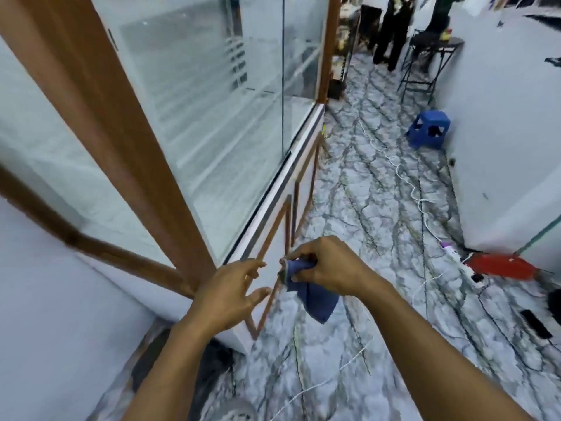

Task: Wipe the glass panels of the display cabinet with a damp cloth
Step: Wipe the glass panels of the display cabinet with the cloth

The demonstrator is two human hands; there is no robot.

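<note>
The person's left hand [230,293] and right hand [331,265] are bare. The long, slim left forearm [170,369] and right forearm [434,354] are uncovered down to the picture's lower edge.

To my right: white wall [501,132], 1 blue stool [428,129] at its foot; marbled grey floor [364,226], white cord [400,174] trailing along it.

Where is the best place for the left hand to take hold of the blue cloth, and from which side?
Probably the loose lower part of the blue cloth, which hangs free below the right hand; its top is bunched inside that grip. Come from the left, where the open left hand is.
</note>
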